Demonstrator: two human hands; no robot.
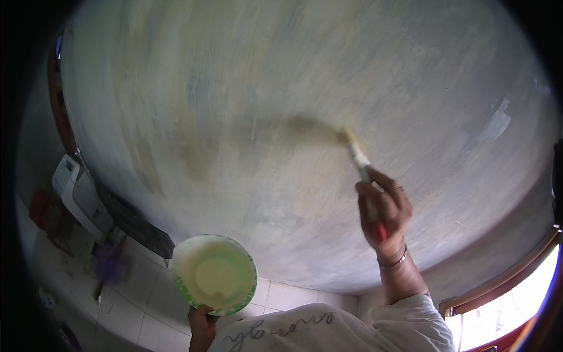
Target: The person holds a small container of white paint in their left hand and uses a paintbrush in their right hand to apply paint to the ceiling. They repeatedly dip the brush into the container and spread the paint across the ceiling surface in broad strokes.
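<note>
My right hand (384,205) is raised to the wall and closed round the handle of a paintbrush (358,155); the handle's red end shows below the palm. The bristles meet the wall (281,76), which carries streaky, patchy strokes of pale cream, grey and tan. Low in front of me, my left hand (202,320) grips the near rim of a round bowl (253,281) with green smears along its edge. Pale, creamy liquid lies in the bowl. The left fingertips under the rim are partly hidden.
At the left stand a white plastic chair (82,202), a dark flat panel (138,229) and a red object (41,211). Pale tiles (155,296) cover the floor. A bright window with a brown frame (498,287) is at the lower right.
</note>
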